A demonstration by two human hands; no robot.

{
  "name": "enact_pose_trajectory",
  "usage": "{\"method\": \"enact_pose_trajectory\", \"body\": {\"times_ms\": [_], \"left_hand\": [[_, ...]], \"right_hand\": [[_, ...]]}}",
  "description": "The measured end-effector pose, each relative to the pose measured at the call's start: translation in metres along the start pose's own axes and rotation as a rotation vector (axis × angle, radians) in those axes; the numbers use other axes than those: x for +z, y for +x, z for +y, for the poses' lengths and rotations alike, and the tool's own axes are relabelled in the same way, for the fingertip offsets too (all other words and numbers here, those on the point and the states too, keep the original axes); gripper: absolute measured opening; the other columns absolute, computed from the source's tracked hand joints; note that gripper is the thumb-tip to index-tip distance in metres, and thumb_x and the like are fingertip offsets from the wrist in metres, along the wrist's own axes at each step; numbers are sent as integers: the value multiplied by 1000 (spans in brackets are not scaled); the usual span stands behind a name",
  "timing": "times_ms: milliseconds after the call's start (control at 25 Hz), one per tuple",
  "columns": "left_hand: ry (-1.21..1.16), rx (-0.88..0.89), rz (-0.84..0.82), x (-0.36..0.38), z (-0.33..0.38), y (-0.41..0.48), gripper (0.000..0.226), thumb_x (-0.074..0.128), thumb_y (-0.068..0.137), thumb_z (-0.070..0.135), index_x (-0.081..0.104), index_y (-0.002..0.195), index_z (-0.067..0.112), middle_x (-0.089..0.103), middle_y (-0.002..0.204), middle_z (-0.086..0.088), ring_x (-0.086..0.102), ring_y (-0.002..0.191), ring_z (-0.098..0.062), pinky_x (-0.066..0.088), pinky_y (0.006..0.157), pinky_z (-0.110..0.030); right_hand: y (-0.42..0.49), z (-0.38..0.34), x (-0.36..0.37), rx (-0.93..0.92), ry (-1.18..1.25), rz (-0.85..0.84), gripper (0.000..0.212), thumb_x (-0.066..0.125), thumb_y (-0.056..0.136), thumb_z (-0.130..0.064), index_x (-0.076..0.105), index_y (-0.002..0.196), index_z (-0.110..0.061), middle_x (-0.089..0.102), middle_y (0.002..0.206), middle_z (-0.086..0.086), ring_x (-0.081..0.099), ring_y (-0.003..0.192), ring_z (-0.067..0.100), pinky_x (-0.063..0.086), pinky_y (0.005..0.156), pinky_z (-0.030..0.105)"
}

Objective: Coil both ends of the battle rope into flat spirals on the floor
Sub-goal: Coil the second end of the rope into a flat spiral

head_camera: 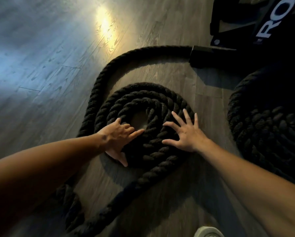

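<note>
A thick black battle rope lies as a flat spiral [143, 103] of several turns on the wood floor, with a small bare gap at its centre. My left hand [119, 137] rests on the spiral's near-left edge, thumb at the outer turn and fingers reaching toward the centre. My right hand [184, 132] lies flat on the right side with fingers spread. A loose length of rope [98, 82] arcs around the left toward a black rig foot, and another length [143, 182] runs off toward me. A second, tighter spiral [266, 127] lies in shadow at the right.
A black rig base [210, 55] with white lettering stands at the top right. A light shoe tip [208, 232] shows at the bottom edge. Grey wood floor [40, 57] stretches to the left, with a bright light reflection at the top centre.
</note>
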State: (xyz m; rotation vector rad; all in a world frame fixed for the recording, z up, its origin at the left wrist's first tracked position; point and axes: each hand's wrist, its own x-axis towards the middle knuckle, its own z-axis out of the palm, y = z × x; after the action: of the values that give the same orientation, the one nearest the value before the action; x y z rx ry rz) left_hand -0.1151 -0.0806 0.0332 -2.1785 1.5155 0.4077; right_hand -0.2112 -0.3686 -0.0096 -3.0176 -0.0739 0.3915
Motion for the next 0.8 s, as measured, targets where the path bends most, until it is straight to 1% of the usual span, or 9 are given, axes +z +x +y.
{"method": "enact_pose_trajectory", "body": {"times_ms": [120,200,280,320,400,480,600,680,800], "left_hand": [[-158,-246,56,-7,55,12,152,30,43,107,10,158,11,55,135,-11,52,118,-32,34,99,-51],[-321,-406,51,-9,97,22,156,26,40,108,13,157,7,54,133,-14,49,118,-34,33,99,-52],[-440,-448,42,-7,123,24,158,24,39,109,11,157,5,52,132,-13,46,118,-34,31,101,-53],[-454,-416,66,-3,125,20,156,25,41,109,10,158,6,52,132,-11,46,119,-32,31,102,-52],[-428,-250,148,10,102,3,146,33,48,108,10,159,16,52,135,-3,48,122,-26,33,104,-46],[-340,-38,208,23,57,-22,133,36,51,107,17,158,31,49,141,5,43,132,-21,32,108,-45],[-173,119,110,37,-6,-51,125,36,48,108,12,155,48,35,157,5,19,151,-21,18,116,-59],[-124,161,-11,38,-22,-51,133,34,43,110,4,156,47,24,164,3,3,154,-20,5,118,-65],[-30,163,-47,35,-11,-36,142,27,43,111,6,159,32,26,163,-7,6,154,-26,-2,119,-62]], "right_hand": [[19,33,-22,133,15,-49,77,35,80,-87,16,149,-60,-8,169,0,-18,151,37,-10,113,71],[21,24,-17,276,141,-48,65,42,92,-67,15,151,-57,-5,169,4,-13,152,38,-7,115,70],[8,-14,7,365,218,60,60,40,99,-43,18,155,-46,-1,169,5,-8,152,38,3,116,69],[-7,-35,21,411,248,158,58,38,99,-38,22,155,-40,3,169,6,-5,152,38,9,117,68],[-44,-64,44,525,309,293,58,37,98,-45,31,154,-33,10,167,12,5,151,40,20,115,64],[-79,-79,62,594,351,295,66,34,95,-58,27,155,-33,5,167,15,11,149,43,27,111,65],[-109,-89,75,552,407,278,72,39,94,-60,18,158,-34,-9,167,12,11,148,46,33,110,64],[-108,-88,73,518,493,294,73,49,94,-52,22,158,-30,-11,167,12,7,149,45,31,113,62],[-92,-67,63,461,537,280,73,51,94,-51,22,158,-31,-11,167,9,3,149,42,29,115,59]]}}
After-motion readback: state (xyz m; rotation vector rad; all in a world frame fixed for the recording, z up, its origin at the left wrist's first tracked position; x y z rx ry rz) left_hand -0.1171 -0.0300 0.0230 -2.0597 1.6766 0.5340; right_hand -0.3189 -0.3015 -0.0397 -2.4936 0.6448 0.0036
